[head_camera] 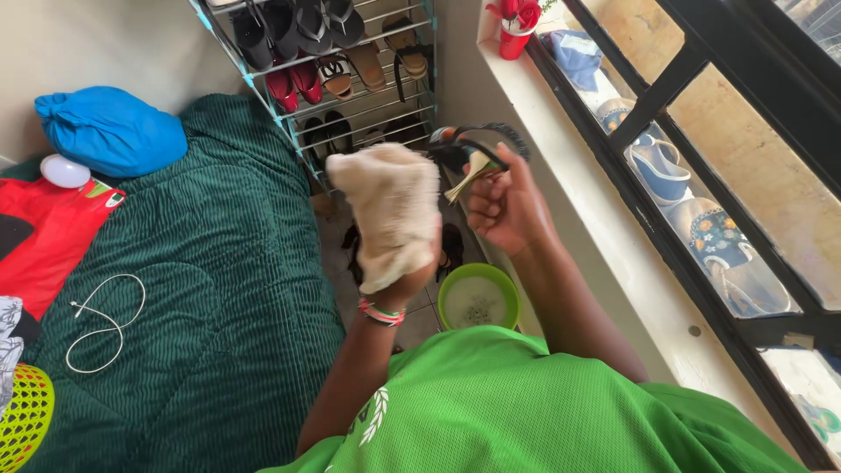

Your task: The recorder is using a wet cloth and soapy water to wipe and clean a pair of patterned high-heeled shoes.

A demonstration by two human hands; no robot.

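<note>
Cream fluffy cloth [390, 210], bunched over and gripped by left hand [417, 271], fingers closed and mostly hidden inside it. Raised just left of right hand [504, 208], cloth edge at or against the thing held there; contact too close to tell.

Right hand closed around dark shoe with black strap and pale straw-like trim [477, 151], lifted in front of the chest, sole side hard to make out.

Directly below both hands, on the floor: round green plastic bowl of cloudy whitish water [477, 300]. Beyond the hands: metal shoe rack with teal joints [350, 83], loaded with sandals and slippers. Well to the left of left hand: dark green ribbed bedspread [219, 263] with looped white cable [105, 320].

Judged from the 2 hands: wiping step, cloth being brought to the shoe, shoe not yet back on the rack. Next wipe calls for a steady right-hand hold on the strap, cloth pressed flat along the upper, and care with the loose trim, likely to snag or bend under rubbing.
</note>
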